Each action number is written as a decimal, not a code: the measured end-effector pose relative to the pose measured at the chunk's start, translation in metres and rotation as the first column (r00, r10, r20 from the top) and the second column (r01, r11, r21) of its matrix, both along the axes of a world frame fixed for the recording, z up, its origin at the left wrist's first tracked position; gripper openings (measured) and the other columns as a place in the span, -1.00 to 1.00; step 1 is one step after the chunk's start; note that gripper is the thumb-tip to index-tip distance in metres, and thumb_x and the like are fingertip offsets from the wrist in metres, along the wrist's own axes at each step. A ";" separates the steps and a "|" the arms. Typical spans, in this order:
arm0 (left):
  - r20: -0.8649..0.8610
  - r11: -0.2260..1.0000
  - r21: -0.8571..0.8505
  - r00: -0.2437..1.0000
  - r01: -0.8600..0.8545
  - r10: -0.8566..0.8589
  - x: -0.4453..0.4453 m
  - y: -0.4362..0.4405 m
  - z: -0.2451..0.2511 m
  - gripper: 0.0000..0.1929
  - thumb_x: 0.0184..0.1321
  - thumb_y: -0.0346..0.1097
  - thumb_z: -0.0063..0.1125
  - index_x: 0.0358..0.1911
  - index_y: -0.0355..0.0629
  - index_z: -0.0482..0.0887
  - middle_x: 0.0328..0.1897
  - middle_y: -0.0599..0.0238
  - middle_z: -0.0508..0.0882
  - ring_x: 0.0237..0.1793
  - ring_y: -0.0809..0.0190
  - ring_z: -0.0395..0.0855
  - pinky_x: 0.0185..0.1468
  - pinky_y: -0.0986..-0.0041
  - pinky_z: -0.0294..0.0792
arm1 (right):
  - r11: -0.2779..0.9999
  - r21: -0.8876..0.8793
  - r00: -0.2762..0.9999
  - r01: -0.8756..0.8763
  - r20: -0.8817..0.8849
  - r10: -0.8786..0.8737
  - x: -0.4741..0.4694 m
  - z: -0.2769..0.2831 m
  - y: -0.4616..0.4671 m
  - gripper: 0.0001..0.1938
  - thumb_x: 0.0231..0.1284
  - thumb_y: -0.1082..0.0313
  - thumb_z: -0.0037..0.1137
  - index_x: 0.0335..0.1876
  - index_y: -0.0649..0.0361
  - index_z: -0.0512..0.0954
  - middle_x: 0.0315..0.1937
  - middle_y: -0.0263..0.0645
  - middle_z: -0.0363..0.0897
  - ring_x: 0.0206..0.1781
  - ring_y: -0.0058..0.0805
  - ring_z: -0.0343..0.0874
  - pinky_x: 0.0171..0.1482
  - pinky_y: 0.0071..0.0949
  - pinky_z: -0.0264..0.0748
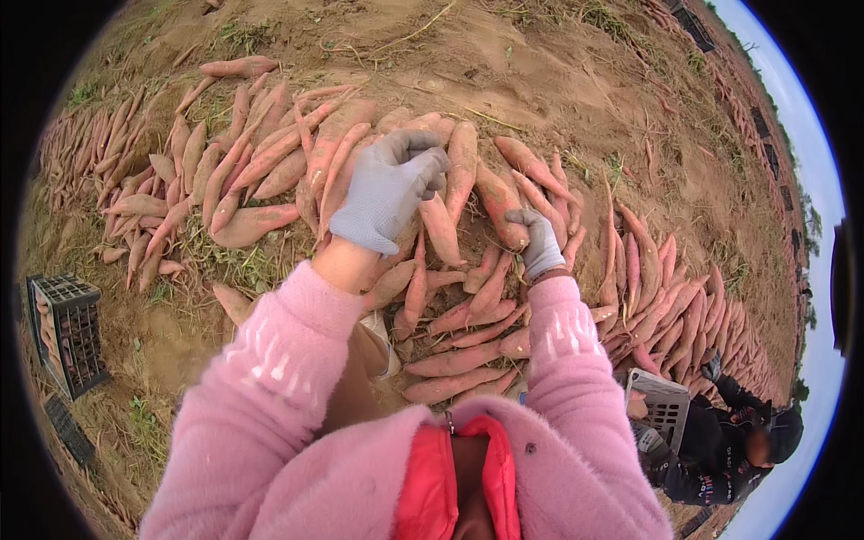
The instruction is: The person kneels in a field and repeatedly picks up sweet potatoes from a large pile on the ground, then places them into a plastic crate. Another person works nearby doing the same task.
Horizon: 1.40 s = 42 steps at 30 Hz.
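Grey work gloves cover both of my hands. My left hand (398,185) is over the long heap of sweet potatoes (273,158), its fingers curled; whether it holds anything is hidden. My right hand (538,241) grips the lower end of a thick sweet potato (498,199), which slants up and left from my fingers. Beside it, between my hands, another sweet potato (462,162) points away from me. More sweet potatoes (455,360) lie on the soil near my feet.
A black plastic crate (84,337) holding sweet potatoes stands at the far left. At the lower right a co-worker (722,445) in dark clothes is beside a grey crate (665,398) at the row of sweet potatoes. Dry vines (466,111) lie on the soil beyond the heap.
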<state>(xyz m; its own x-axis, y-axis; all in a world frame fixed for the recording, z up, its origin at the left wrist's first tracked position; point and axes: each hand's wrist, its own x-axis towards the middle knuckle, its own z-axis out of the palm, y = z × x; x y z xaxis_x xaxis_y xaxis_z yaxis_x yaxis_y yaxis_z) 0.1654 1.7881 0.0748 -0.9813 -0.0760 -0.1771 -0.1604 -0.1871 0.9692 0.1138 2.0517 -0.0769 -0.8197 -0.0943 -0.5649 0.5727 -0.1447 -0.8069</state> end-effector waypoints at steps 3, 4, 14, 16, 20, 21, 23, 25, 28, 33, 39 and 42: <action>0.035 0.994 -0.031 0.994 0.101 -0.100 -0.002 0.008 -0.005 -0.69 0.26 -0.27 0.18 0.01 -0.26 0.59 -0.23 0.32 0.69 -0.33 0.40 0.63 -0.24 0.57 0.52 | 0.891 -0.447 0.976 0.075 -0.149 -0.157 0.090 0.032 0.054 -0.30 -0.02 0.38 0.07 0.35 0.36 0.24 0.11 -0.06 0.50 0.10 -0.13 0.54 0.18 -0.21 0.49; 0.075 0.991 -0.006 0.988 0.133 -0.132 0.000 0.014 -0.008 -0.70 0.26 -0.25 0.19 -0.01 -0.25 0.59 -0.24 0.34 0.67 -0.34 0.40 0.63 -0.25 0.57 0.52 | 0.876 -0.464 0.976 0.132 -0.096 -0.198 0.118 0.042 0.064 -0.29 -0.05 0.40 0.06 0.36 0.34 0.24 0.12 -0.06 0.49 0.11 -0.11 0.53 0.20 -0.20 0.48; -0.034 0.717 -0.157 0.722 0.679 -0.691 0.086 0.148 -0.034 -0.07 -0.19 0.00 0.52 0.26 -0.38 0.38 0.22 -0.02 0.55 0.22 0.10 0.51 0.28 0.39 0.33 | 0.991 -0.038 0.943 -0.130 -0.313 0.111 0.217 0.085 0.045 -0.39 -0.10 0.42 0.21 0.21 0.26 0.38 -0.08 -0.07 0.59 0.03 -0.16 0.57 0.12 -0.30 0.46; -0.026 0.756 -0.097 0.757 0.648 -0.652 0.088 0.153 -0.039 -0.08 -0.25 -0.06 0.55 0.23 -0.38 0.40 0.17 -0.01 0.58 0.17 0.13 0.54 0.25 0.39 0.35 | 0.843 0.505 0.889 -0.185 -0.280 0.363 0.226 0.105 0.051 -0.48 -0.02 0.35 0.20 0.15 0.28 0.43 -0.09 -0.05 0.61 0.01 -0.19 0.60 0.10 -0.32 0.46; -0.027 0.664 -0.328 0.696 0.672 -0.717 0.066 0.148 -0.043 -0.08 -0.33 -0.09 0.56 0.19 -0.39 0.43 0.06 -0.06 0.62 0.08 0.14 0.59 0.17 0.42 0.40 | 0.665 0.715 0.851 0.213 -0.470 0.233 0.242 0.154 0.061 -0.71 0.14 0.40 0.15 0.00 0.25 0.56 -0.13 -0.03 0.63 -0.12 -0.09 0.64 -0.05 -0.31 0.56; -0.009 0.624 -0.387 0.674 0.679 -0.739 0.064 0.149 -0.043 -0.08 -0.35 -0.09 0.55 0.18 -0.40 0.43 0.03 -0.07 0.63 0.06 0.13 0.60 0.15 0.42 0.41 | 0.703 0.614 0.819 0.359 -0.569 0.079 0.245 0.165 0.060 -0.73 0.15 0.47 0.14 -0.01 0.22 0.57 -0.14 -0.03 0.62 -0.12 -0.08 0.63 -0.08 -0.31 0.58; 0.011 0.555 -0.512 0.651 0.656 -0.759 0.068 0.148 -0.040 -0.12 -0.39 -0.09 0.52 0.13 -0.36 0.46 0.01 -0.10 0.63 0.04 0.05 0.61 0.13 0.39 0.42 | 0.535 0.686 0.670 0.493 -0.692 0.269 0.248 0.183 0.063 -0.75 0.13 0.55 0.13 -0.05 0.23 0.57 -0.17 -0.05 0.62 -0.14 -0.12 0.63 -0.12 -0.35 0.59; -0.010 0.509 -0.571 0.614 0.645 -0.789 0.074 0.149 -0.034 -0.14 -0.40 -0.08 0.50 0.12 -0.31 0.47 0.01 -0.09 0.63 0.03 0.01 0.61 0.13 0.37 0.42 | 0.532 0.646 0.584 0.548 -0.750 0.309 0.249 0.191 0.060 -0.77 0.13 0.54 0.14 -0.07 0.24 0.56 -0.18 -0.06 0.62 -0.15 -0.12 0.63 -0.13 -0.34 0.59; -0.006 0.446 -0.643 0.578 0.622 -0.816 0.081 0.148 -0.024 -0.18 -0.41 -0.12 0.46 0.11 -0.24 0.50 -0.02 -0.09 0.64 -0.01 -0.01 0.63 0.10 0.35 0.44 | 0.359 0.650 0.442 0.670 -0.738 0.510 0.246 0.188 0.062 -0.72 0.02 0.59 0.09 -0.10 0.21 0.56 -0.14 -0.09 0.62 -0.10 -0.12 0.62 -0.06 -0.30 0.56; 0.127 0.356 -0.622 0.539 0.697 -0.833 0.085 0.142 -0.020 -0.23 -0.39 -0.17 0.41 0.08 -0.25 0.51 -0.08 -0.04 0.66 -0.10 -0.04 0.66 0.01 0.33 0.48 | -0.291 0.716 0.646 0.635 -0.285 0.708 0.228 0.174 0.107 -0.65 0.02 0.37 0.11 -0.01 0.17 0.56 -0.02 -0.12 0.60 0.04 -0.14 0.57 0.11 -0.25 0.48; 0.048 0.069 -0.962 0.414 0.263 -0.909 0.083 0.137 -0.022 -0.38 -0.23 -0.33 0.27 0.09 -0.16 0.53 -0.03 0.05 0.63 0.01 -0.03 0.60 0.08 0.25 0.41 | 0.210 0.920 0.887 0.331 -0.379 0.265 0.233 0.165 0.149 -0.38 0.04 0.16 0.26 0.23 0.28 0.42 0.04 0.02 0.54 0.11 -0.15 0.52 0.18 -0.30 0.44; -0.150 0.164 -0.985 0.217 0.049 -0.965 0.088 0.143 -0.023 -0.46 -0.20 -0.38 0.21 0.02 -0.10 0.54 -0.03 0.16 0.61 0.03 0.04 0.57 0.11 0.25 0.34 | 0.779 0.578 0.898 -0.244 -0.169 0.406 0.233 0.148 0.119 -0.27 -0.05 0.11 0.36 0.26 0.33 0.37 0.03 -0.03 0.52 0.09 -0.30 0.51 0.14 -0.40 0.46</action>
